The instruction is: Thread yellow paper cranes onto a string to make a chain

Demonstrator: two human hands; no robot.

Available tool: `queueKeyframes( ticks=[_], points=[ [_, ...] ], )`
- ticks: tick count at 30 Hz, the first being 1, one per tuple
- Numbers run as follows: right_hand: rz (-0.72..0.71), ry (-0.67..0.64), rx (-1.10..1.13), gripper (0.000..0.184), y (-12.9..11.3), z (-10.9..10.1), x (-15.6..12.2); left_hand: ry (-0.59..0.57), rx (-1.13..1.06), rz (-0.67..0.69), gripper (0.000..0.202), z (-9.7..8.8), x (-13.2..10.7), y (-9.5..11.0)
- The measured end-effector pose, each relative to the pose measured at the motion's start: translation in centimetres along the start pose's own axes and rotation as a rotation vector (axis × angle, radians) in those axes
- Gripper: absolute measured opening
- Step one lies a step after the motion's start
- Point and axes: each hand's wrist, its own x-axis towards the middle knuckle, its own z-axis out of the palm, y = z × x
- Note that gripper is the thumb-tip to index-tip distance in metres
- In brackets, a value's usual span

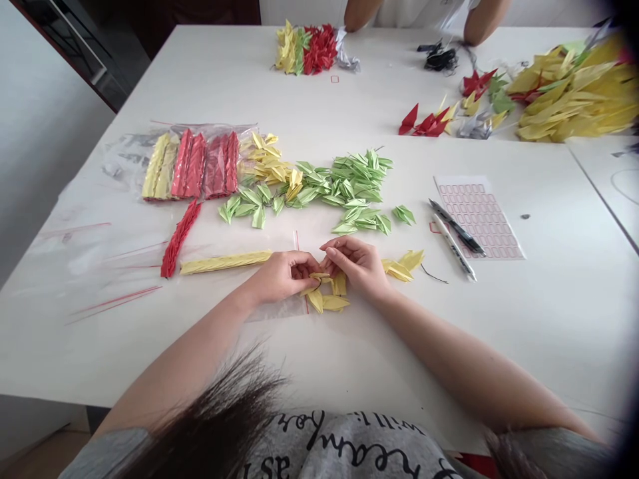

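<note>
My left hand and my right hand meet at the table's near middle, fingers pinched together on small yellow folded paper pieces. A long yellow chain of joined pieces runs left from my left hand. More loose yellow pieces lie just right of my right hand. A clear plastic bag lies under my hands.
Green folded pieces and yellow ones are heaped behind. A red chain and bagged chains lie left. Two pens and a sticker sheet sit right. Another person's arms rest at the far edge.
</note>
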Motion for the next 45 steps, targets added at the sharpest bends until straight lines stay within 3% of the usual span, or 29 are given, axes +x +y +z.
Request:
queueKeyframes(
  ticks=[40, 42, 45],
  points=[
    [-0.070, -0.010, -0.059, 0.030, 0.31, 0.12, -0.29, -0.013, 0.057, -0.001, 0.015, 0.06, -0.09, -0.20],
    [-0.117, 0.030, -0.047, 0.027, 0.25, 0.21, -0.43, 0.000, 0.040, -0.002, 0.015, 0.16, -0.11, -0.26],
    [-0.273, 0.228, -0.032, 0.022, -0.03, 0.31, -0.75, 0.102, 0.005, 0.007, 0.019, 0.25, 0.01, -0.57]
  ],
)
